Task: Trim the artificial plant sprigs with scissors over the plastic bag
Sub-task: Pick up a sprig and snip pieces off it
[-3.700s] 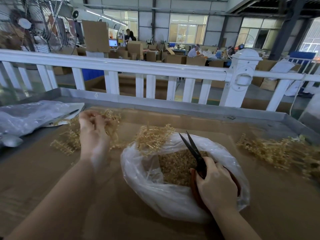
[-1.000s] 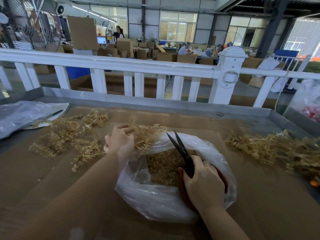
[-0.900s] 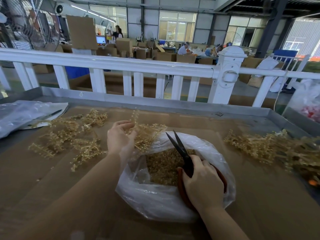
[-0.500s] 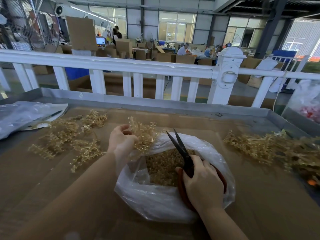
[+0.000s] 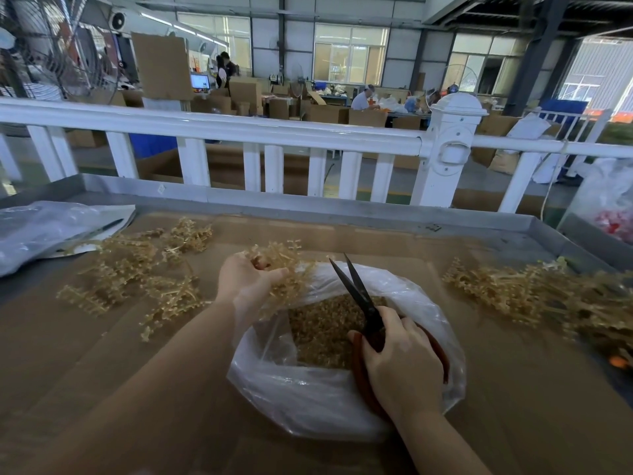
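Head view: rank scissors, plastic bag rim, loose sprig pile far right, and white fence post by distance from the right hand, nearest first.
1. Scissors: gripped in the right hand, blades apart over the bag.
2. Plastic bag: directly under and around the hand; whether they touch is unclear.
3. Loose sprig pile: on the cardboard, off to the right.
4. White fence post: beyond the table's far edge.

golden sprigs [image 5: 287, 269], black-bladed scissors [image 5: 359, 296], white railing [image 5: 239, 130]

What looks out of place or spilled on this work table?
Nothing stands out. The trimmed bits lie inside the plastic bag, the sprigs lie in loose piles on both sides, and the scissors point open above the bag.
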`<state>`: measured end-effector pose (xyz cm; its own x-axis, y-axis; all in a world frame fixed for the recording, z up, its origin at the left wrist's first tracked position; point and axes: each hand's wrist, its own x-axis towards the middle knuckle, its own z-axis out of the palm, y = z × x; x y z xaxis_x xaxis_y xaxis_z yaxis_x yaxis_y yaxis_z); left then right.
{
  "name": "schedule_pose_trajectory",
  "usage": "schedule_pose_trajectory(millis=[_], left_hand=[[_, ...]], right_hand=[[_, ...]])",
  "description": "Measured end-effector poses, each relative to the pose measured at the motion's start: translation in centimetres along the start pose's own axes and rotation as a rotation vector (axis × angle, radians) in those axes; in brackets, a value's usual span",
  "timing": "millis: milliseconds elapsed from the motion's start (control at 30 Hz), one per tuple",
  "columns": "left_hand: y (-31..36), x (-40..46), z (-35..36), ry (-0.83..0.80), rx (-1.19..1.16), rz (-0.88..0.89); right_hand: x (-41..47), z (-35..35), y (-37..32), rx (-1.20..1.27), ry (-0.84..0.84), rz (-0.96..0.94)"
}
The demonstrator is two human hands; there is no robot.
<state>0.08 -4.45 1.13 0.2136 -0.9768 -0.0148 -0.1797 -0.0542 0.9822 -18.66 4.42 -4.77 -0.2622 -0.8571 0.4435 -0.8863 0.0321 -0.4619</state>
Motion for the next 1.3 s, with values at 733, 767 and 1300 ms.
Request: schedule_pose_trajectory(millis=[733, 767, 1300], left_hand=[[2.6, -0.9, -1.7, -0.113, -0.109, -0.015], [2.6, -0.7, -1.7, -0.074, -0.126, -0.039], [1.3, 0.3, 0.6, 0.014, 1.036, 0.404]], right_hand=[[0.0, -0.2, -0.1, -0.027, -0.04, -0.003], [0.0, -0.2, -0.1, -0.026, -0.041, -0.003], [-0.1, -0.3, -0.1, -0.012, -0.015, -0.015]])
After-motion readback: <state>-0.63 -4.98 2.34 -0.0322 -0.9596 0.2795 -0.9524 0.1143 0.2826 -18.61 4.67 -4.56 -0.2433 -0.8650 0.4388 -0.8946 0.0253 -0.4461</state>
